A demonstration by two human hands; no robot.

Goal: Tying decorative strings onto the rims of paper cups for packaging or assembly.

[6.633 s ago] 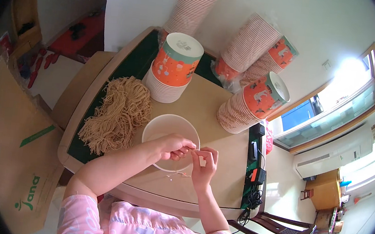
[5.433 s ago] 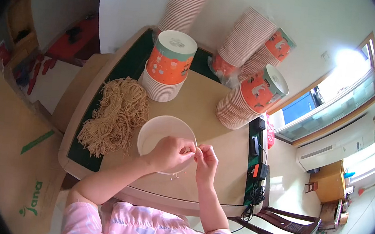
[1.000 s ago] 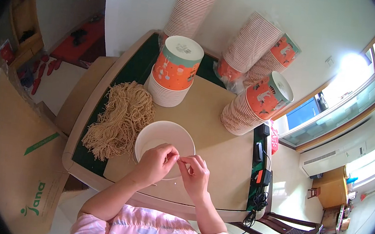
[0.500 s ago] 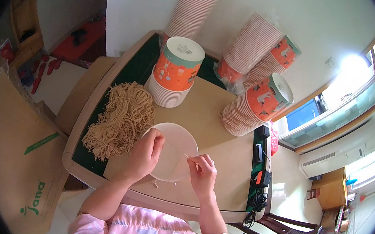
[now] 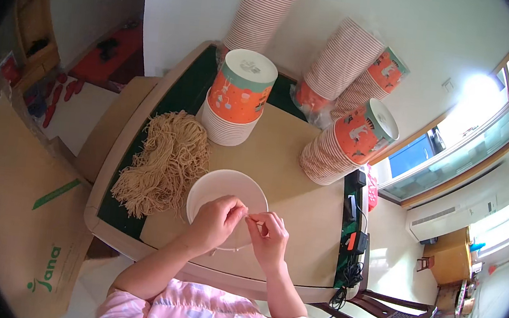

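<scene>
Both hands meet above the near right part of a white paper tub, which stands with its wide mouth up at the table's near side. My left hand is closed in a pinch, and a tiny pale bit of string shows at its fingertips. Close beside it, my right hand pinches the same thin string. Most of the string is hidden by the fingers; a short end hangs by the tub's near rim. Left of the tub lies a large tangled bundle of beige string.
Upside-down stacks of orange and green paper tubs stand on the table, one behind the tub and one at the right. Plastic-wrapped stacks lean toward the wall. A power strip with cables lies along the right edge; a cardboard box stands left.
My left hand has moved right and down from the tub's left rim to meet my right hand. My right hand has shifted slightly left. The tub has moved down a little.
</scene>
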